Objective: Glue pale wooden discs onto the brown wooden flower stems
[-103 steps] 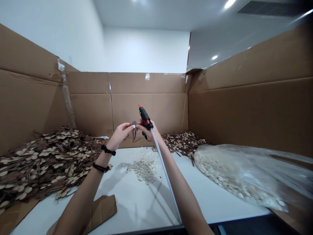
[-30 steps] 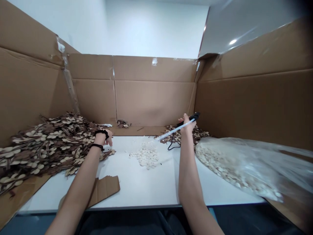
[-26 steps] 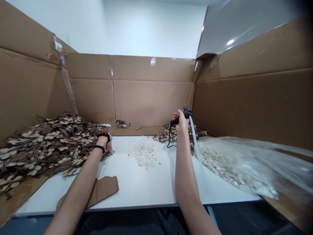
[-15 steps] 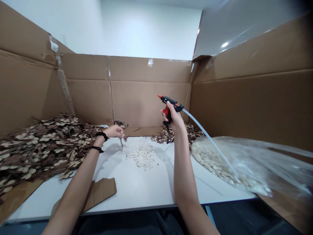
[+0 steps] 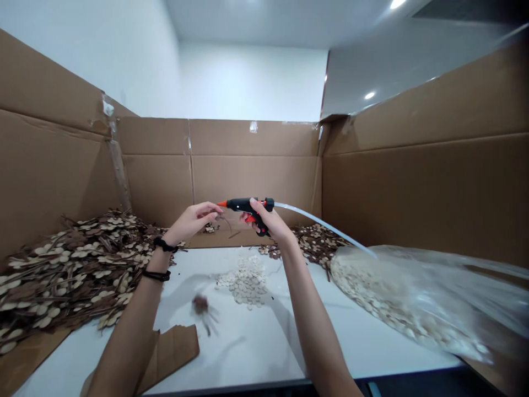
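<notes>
My right hand [image 5: 268, 220] grips a black hot-glue gun [image 5: 248, 205] held level above the white table [image 5: 256, 347], its orange nozzle pointing left. A clear glue stick [image 5: 322, 223] trails out of its back to the right. My left hand [image 5: 194, 218] is raised to the nozzle with the fingers pinched on a thin brown wooden piece [image 5: 226, 220] just under the tip. Below the hands, a second brown wooden piece [image 5: 201, 306] appears blurred over the table. A small heap of pale wooden discs [image 5: 243, 281] lies on the table beyond it.
A big pile of brown stems with pale discs [image 5: 74, 259] fills the left side. A smaller brown pile [image 5: 316, 242] lies at the back right. A clear plastic bag of pale discs [image 5: 405, 292] sprawls on the right. A cardboard scrap [image 5: 173, 347] lies near the front edge; cardboard walls [image 5: 413, 187] enclose the table.
My right hand swung the glue gun from the far right back to the middle and levelled it. My left hand rose from the left pile to the nozzle with a brown piece.
</notes>
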The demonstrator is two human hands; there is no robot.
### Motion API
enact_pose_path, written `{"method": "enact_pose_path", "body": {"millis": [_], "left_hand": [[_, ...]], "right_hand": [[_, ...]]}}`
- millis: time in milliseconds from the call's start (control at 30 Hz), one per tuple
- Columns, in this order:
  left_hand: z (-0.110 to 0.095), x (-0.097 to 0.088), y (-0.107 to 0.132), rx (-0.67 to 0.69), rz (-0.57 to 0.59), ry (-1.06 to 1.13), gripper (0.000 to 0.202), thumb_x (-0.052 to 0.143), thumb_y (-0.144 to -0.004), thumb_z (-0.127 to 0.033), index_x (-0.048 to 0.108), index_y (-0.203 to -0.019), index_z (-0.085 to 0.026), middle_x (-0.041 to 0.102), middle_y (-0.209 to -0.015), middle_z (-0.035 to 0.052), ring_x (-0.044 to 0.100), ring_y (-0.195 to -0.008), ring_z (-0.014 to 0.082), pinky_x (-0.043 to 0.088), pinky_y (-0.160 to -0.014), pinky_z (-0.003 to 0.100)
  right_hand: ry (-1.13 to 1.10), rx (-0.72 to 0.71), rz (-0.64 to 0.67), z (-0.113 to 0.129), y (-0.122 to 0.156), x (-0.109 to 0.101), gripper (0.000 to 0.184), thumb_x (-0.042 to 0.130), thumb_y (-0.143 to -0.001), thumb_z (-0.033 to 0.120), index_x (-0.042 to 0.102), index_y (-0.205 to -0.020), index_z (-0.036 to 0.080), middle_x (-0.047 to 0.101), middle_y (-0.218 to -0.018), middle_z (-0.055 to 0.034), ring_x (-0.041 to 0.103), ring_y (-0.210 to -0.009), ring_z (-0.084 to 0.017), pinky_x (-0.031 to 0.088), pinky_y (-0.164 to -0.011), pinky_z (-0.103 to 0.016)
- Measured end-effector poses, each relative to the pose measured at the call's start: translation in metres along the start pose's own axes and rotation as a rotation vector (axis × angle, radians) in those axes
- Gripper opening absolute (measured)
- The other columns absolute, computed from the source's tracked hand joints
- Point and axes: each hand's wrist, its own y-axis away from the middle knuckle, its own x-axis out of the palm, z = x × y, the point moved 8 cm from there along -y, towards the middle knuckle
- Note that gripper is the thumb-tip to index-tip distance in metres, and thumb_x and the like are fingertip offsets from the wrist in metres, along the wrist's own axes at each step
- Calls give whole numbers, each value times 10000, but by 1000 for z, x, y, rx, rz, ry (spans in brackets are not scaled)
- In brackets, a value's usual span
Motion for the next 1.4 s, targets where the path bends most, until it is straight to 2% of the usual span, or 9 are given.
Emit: {"method": "enact_pose_path", "body": {"millis": [133, 200, 267, 400, 567, 933, 1400], "left_hand": [[-3, -6, 1, 3, -70, 48, 406, 545, -846, -431, 568, -1142, -154, 676, -1058, 100, 642, -951, 206, 495, -852, 329], [-4, -9, 3, -40, -99, 76, 464, 563, -834, -421, 521, -1221, -169, 693, -1015, 88, 660, -905, 203, 505, -824, 332], [-6, -9, 5, -90, -104, 111, 526, 589, -815, -415, 490, -1274, -178, 700, -1034, 91, 660, -939, 213, 499, -839, 339], [-7, -9, 8, -156, -125, 176, 493, 653, -760, -427, 579, -1152, -138, 680, -1124, 126, 637, -1023, 235, 467, -899, 346], [-11, -9, 8, -147, -125, 160, 406, 653, -755, -424, 609, -1042, -141, 694, -1080, 116, 648, -982, 230, 468, -880, 349], [-17, -5, 4, -85, -135, 130, 308, 586, -809, -374, 601, -1017, -148, 702, -1051, 100, 659, -967, 215, 494, -867, 337], [-18, -4, 5, -96, -134, 132, 368, 594, -794, -428, 593, -1026, -141, 693, -1071, 115, 651, -988, 224, 480, -897, 354]], "right_hand": [[53, -1, -13, -5, -5, 4, 615, 449, -778, 714, 640, -585, 161, 509, -475, -19, 391, -403, -76, 307, -383, -209], [38, -12, -15, -7, -7, 4, 607, 446, -789, 702, 628, -565, 168, 529, -490, -29, 416, -427, -85, 330, -407, -213], [7, -25, -31, -9, -8, 3, 590, 444, -799, 690, 615, -565, 176, 568, -528, -41, 428, -443, -91, 343, -426, -219], [-19, -13, -70, -13, -8, -2, 562, 448, -806, 678, 587, -572, 186, 571, -522, -35, 427, -446, -97, 337, -445, -227], [59, 32, -118, -16, -5, -10, 558, 460, -790, 688, 532, -547, 190, 533, -464, -15, 422, -430, -103, 334, -459, -237], [65, 32, -165, -16, -5, -17, 576, 460, -766, 716, 500, -525, 195, 486, -437, 1, 403, -415, -98, 315, -464, -242], [104, 52, -210, -17, -4, -20, 574, 463, -765, 712, 460, -509, 198, 449, -437, 12, 400, -425, -103, 317, -472, -248]]}}
